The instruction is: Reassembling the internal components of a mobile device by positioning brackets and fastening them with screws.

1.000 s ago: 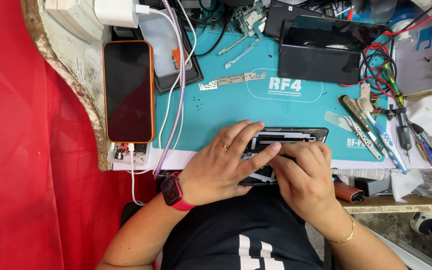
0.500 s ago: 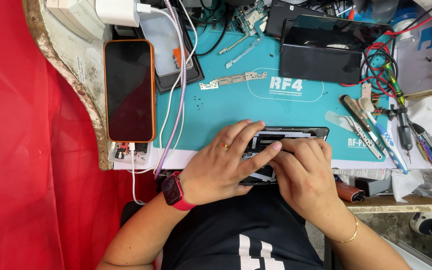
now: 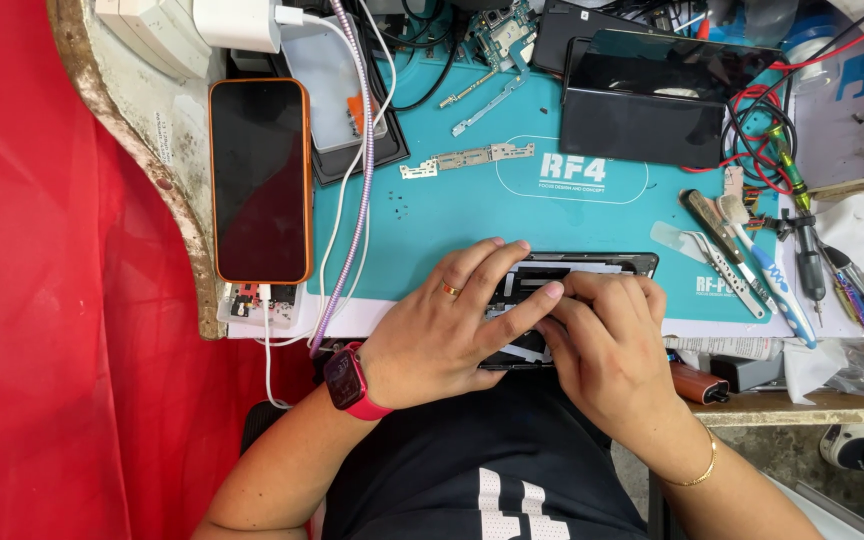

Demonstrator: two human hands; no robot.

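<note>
Both your hands are bunched low in the middle of the frame: your left hand (image 3: 442,330) is spread flat over the opened phone (image 3: 572,290), fingers pressing across its near half, and your right hand (image 3: 607,345) is curled in tight beside it, fingertips pinched down on something small inside the frame, though I can't tell what, it's hidden under your knuckles. The phone sits at the near edge of the teal mat (image 3: 432,210) on the worktop, its back open. Looks like you're mid seating or working a part inside, so steady pressure and a fine fingertip grip seem like the thing here. Tweezers (image 3: 727,270) and a toothbrush (image 3: 767,275) lie just right, an orange-cased phone (image 3: 260,180) charges at the left, and a dark foldable device (image 3: 657,110) is propped at the upper right.
</note>
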